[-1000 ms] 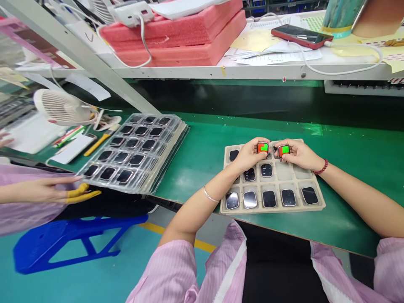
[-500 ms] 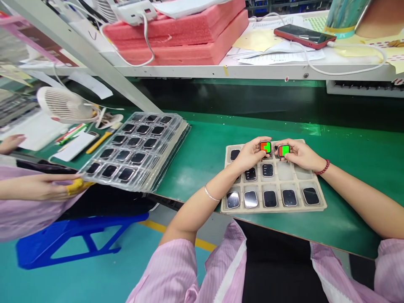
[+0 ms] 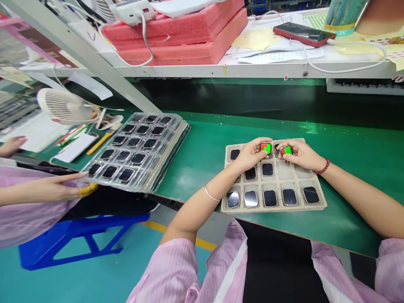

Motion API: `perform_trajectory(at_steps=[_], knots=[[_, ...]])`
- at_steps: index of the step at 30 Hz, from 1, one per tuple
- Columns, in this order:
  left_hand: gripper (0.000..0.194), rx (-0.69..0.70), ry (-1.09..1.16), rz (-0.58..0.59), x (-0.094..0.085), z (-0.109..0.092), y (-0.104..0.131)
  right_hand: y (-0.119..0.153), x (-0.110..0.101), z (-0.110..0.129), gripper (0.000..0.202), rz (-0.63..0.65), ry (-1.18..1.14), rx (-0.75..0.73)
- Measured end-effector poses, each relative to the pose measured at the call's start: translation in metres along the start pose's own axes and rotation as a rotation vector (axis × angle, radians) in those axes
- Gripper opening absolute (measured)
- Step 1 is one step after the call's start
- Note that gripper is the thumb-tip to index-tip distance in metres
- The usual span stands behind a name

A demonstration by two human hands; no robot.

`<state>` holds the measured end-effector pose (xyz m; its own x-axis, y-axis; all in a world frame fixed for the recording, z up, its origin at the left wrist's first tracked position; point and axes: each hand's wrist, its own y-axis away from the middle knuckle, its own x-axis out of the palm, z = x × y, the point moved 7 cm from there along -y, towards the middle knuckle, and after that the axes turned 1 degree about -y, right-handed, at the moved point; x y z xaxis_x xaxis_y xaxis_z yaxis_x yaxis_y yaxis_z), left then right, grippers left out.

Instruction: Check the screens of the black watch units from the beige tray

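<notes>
My left hand (image 3: 253,153) is closed on a smartwatch (image 3: 265,148) without a strap, its screen lit red and green, thumb on the glass. In my right hand (image 3: 298,153) is a second smartwatch (image 3: 286,151), also lit red and green, tilted a little, with the thumb at its lower edge. Both are held just above the far row of a beige compartment tray (image 3: 274,210). Several dark-screened watch cases lie in its pockets, among them one in the middle row (image 3: 267,170). Two pockets under my right hand hold no watch. My hands partly hide the far row.
Left stands a stack of clear trays (image 3: 143,158) with watch cases; a co-worker's hand (image 3: 67,186) touches its corner. Behind it are a brush (image 3: 102,142) and a white fan (image 3: 65,105). A shelf (image 3: 195,70) above bears red foam (image 3: 176,44) and a phone (image 3: 304,33).
The watch in my right hand has tilted and shifted slightly right. The red and green areas on both screens have changed. The co-worker's hand has slid right along the clear tray stack.
</notes>
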<state>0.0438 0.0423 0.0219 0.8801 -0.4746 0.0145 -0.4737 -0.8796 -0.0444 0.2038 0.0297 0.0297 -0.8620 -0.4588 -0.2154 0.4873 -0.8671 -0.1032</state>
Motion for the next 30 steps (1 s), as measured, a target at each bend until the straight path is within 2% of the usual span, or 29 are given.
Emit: perform_trajectory(at_steps=[6, 10, 18, 30], knots=[[0.035, -0.013, 0.004, 0.002, 0.0007, -0.0039, 0.0007, 0.0007, -0.0017, 0.0, 0.017, -0.008, 0.028, 0.061], [0.037, -0.043, -0.046, 0.002, -0.0004, -0.0041, 0.0015, 0.001, -0.003, 0.0007, 0.011, -0.026, 0.017, 0.074], [0.043, -0.055, -0.063, 0.002, -0.0012, -0.0039, 0.0024, 0.0017, -0.0044, -0.0011, 0.022, -0.027, 0.001, 0.095], [0.037, -0.043, -0.021, 0.018, -0.0007, 0.0014, -0.0006, 0.0006, -0.0025, 0.0023, 0.017, -0.038, -0.08, 0.078]])
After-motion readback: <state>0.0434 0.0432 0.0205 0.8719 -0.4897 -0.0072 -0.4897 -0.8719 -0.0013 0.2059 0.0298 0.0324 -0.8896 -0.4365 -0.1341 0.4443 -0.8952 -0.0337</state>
